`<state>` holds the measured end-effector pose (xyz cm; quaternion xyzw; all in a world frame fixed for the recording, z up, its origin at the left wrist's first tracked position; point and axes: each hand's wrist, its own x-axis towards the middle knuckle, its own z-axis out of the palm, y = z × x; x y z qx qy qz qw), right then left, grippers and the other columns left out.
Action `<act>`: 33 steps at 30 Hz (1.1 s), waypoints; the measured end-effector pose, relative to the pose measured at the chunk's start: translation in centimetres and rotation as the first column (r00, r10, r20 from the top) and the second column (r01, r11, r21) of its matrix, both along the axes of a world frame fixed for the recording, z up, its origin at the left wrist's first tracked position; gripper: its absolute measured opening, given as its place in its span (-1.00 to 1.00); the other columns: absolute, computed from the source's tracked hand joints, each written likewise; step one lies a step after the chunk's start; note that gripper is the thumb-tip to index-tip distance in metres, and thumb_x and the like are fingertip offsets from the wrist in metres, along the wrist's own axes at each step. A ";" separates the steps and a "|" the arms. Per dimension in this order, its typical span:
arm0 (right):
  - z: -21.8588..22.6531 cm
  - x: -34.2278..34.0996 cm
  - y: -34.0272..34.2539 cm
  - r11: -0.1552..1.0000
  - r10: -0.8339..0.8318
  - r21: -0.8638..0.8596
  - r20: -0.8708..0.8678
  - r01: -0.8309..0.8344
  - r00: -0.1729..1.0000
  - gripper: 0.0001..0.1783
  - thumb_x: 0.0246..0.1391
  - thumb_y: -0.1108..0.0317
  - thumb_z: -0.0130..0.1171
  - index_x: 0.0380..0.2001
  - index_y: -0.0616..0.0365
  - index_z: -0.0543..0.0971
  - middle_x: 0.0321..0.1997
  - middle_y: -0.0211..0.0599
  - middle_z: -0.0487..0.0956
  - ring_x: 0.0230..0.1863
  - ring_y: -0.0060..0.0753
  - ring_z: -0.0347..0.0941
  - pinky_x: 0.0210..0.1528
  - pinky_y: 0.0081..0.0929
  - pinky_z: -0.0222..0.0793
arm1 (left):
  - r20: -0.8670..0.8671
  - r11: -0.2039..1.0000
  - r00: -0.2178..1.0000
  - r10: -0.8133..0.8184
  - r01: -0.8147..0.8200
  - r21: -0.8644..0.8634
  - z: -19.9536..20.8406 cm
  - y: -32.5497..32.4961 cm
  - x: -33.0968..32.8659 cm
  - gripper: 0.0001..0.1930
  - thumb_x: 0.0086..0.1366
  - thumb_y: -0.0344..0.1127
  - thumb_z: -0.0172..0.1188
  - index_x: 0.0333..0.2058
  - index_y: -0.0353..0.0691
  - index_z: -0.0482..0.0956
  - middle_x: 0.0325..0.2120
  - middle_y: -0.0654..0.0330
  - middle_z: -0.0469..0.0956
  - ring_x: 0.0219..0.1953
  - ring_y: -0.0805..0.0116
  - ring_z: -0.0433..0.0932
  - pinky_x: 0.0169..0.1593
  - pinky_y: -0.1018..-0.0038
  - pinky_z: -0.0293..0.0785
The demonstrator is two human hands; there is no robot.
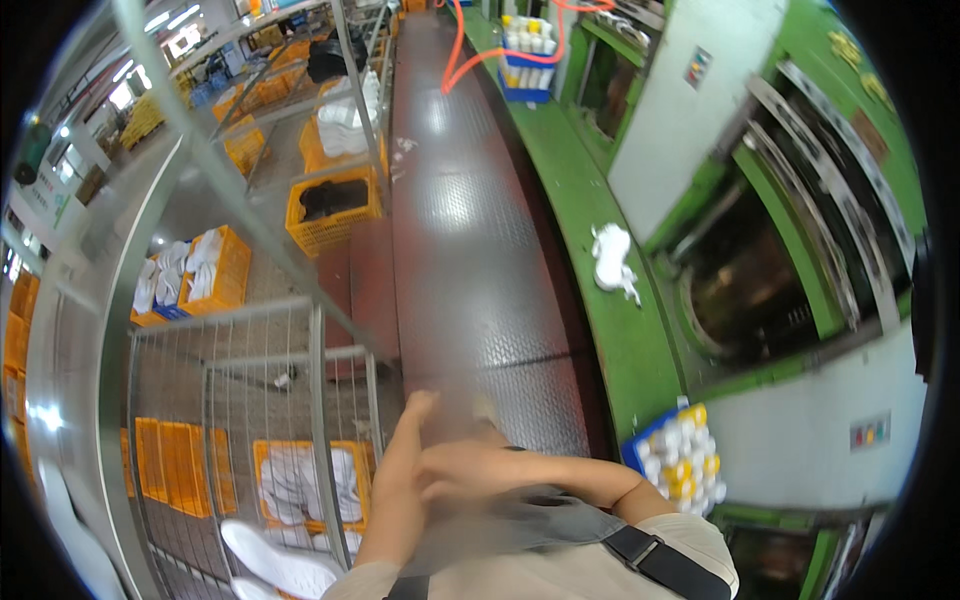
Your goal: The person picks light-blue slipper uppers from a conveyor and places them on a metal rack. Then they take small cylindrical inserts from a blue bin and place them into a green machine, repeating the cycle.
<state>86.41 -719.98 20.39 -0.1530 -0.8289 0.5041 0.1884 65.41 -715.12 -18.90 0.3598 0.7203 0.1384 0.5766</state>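
Note:
My left hand (421, 412) is raised in front of my body, and its forearm comes up from the lower edge. My right hand (458, 466) reaches across from the right and lies against my left wrist or forearm. A grey, see-through smear covers the middle of the picture and hides most of the fingers. Whether either hand holds anything cannot be made out. Below the hands is a dark grey apron-like cloth (520, 515) over a light shirt, with a black strap (655, 560) and buckle at the right.
A metal rack (318, 400) with white shoe soles (275, 560) stands close at my left, near orange crates (335, 215). A dark red metal walkway (470, 210) runs ahead. Along the right, a green ledge (570, 200) with white pieces (612, 260) and a blue bottle crate (636, 450) fronts green machines.

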 end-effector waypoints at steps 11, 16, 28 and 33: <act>9.8 -5.9 68.6 0.872 -0.430 0.073 -0.362 0.485 0.827 -0.27 0.25 0.24 0.20 0.41 0.18 0.22 0.35 -0.17 0.39 0.28 -0.26 0.39 0.18 -0.36 0.39 | -0.175 0.746 0.809 0.560 -0.585 -0.318 -6.4 35.1 -16.6 -0.73 0.32 -0.17 0.26 -0.28 -0.31 0.63 -0.53 0.11 0.59 -0.57 0.25 0.57 -0.52 0.27 0.51; 8.6 -5.0 93.5 0.426 -0.814 -0.183 -0.506 0.886 0.287 -0.47 0.43 0.31 -0.04 0.37 0.21 0.22 0.39 -0.09 0.33 0.37 -0.20 0.31 0.26 -0.24 0.39 | -0.234 0.881 0.897 0.374 -0.423 -0.211 -5.1 66.3 -20.4 -0.78 0.33 -0.24 0.23 -0.21 -0.30 0.61 -0.48 0.17 0.59 -0.51 0.34 0.56 -0.49 0.32 0.49; 7.2 -1.6 144.1 -0.016 -0.781 -0.125 -0.618 0.992 -0.091 -0.60 0.41 0.28 -0.02 0.19 0.29 0.42 0.16 -0.12 0.52 0.15 -0.30 0.45 0.10 -0.35 0.40 | -0.085 0.985 0.990 0.116 -0.104 0.141 -4.5 137.4 -29.3 -0.76 0.30 -0.30 0.17 -0.28 -0.37 0.70 -0.47 0.02 0.64 -0.34 0.23 0.65 -0.24 0.25 0.51; 16.3 -9.0 170.7 0.417 -0.303 0.226 -0.879 0.880 0.369 -0.49 0.36 0.11 0.07 0.25 0.14 0.37 0.07 -0.19 0.54 -0.01 -0.22 0.49 0.00 -0.23 0.45 | 0.392 0.966 0.908 0.150 -0.050 -0.254 -10.1 149.8 -35.2 -0.79 0.40 -0.23 0.17 -0.37 -0.23 0.62 -0.67 0.28 0.47 -0.71 0.48 0.32 -0.68 0.47 0.16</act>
